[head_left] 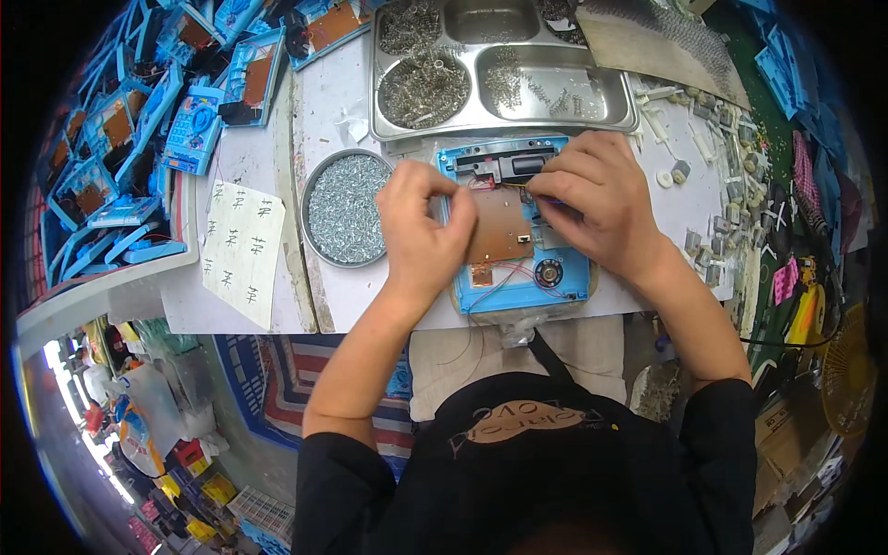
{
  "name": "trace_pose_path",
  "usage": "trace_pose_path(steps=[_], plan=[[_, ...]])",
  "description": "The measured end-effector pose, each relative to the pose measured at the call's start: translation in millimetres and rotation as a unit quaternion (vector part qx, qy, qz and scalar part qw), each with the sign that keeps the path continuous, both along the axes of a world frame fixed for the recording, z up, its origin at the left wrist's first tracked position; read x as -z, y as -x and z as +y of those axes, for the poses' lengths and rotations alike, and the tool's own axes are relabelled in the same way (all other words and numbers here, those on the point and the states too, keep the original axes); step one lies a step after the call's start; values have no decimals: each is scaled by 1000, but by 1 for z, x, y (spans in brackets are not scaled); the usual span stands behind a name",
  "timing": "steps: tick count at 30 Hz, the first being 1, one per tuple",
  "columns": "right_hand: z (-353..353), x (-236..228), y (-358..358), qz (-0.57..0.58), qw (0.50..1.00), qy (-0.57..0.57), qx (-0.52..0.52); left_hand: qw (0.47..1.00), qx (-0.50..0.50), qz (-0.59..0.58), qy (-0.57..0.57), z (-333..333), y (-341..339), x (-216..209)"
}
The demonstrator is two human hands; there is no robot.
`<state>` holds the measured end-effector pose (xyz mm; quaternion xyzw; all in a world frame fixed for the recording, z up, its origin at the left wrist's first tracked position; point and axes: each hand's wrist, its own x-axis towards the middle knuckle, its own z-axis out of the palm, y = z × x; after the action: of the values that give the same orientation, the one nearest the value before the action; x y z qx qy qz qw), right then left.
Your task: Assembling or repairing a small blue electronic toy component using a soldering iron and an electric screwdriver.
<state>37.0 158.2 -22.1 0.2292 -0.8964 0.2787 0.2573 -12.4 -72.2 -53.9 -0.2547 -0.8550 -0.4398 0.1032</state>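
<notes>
On the white surface, your open blue plastic casing lies flat, likely for access — your left hand curled, your right hand narrowly pinched; whether either grips anything, I cannot tell.

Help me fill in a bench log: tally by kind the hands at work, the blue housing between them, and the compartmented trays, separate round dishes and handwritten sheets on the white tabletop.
Hands: 2 (left hand, right hand)
Blue housing: 1
Compartmented metal tray: 1
Round dish: 1
Handwritten sheet: 1
Total: 6
</notes>
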Motion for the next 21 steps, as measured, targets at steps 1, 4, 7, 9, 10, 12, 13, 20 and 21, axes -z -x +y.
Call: trace_pose_path(steps=[1,4,7,9,10,12,13,20,21], plan=[[1,0,-2,-8,1000,9,1,999,-36,9,27,-2,-1,0],[4,1,-6,-37,998,60,1,984,-89,153,25,5,-12,-10],[4,5,-11,-87,982,167,3,985,-21,148,-81,29,-44,-41],[4,4,-12,-126,960,248,6,993,73,46,-75,39,-45,-55],[5,4,-12,-129,959,252,7,993,103,6,-62,41,-44,-56],[7,5,-14,-138,956,260,13,995,102,-19,-4,48,-29,-43],[9,5,-13,-122,963,238,13,995,91,-52,0,52,-28,-46],[17,9,-14,-86,983,163,26,989,98,-109,5,50,-16,-48],[18,11,-15,-82,985,150,26,990,102,-95,5,51,-16,-48]])
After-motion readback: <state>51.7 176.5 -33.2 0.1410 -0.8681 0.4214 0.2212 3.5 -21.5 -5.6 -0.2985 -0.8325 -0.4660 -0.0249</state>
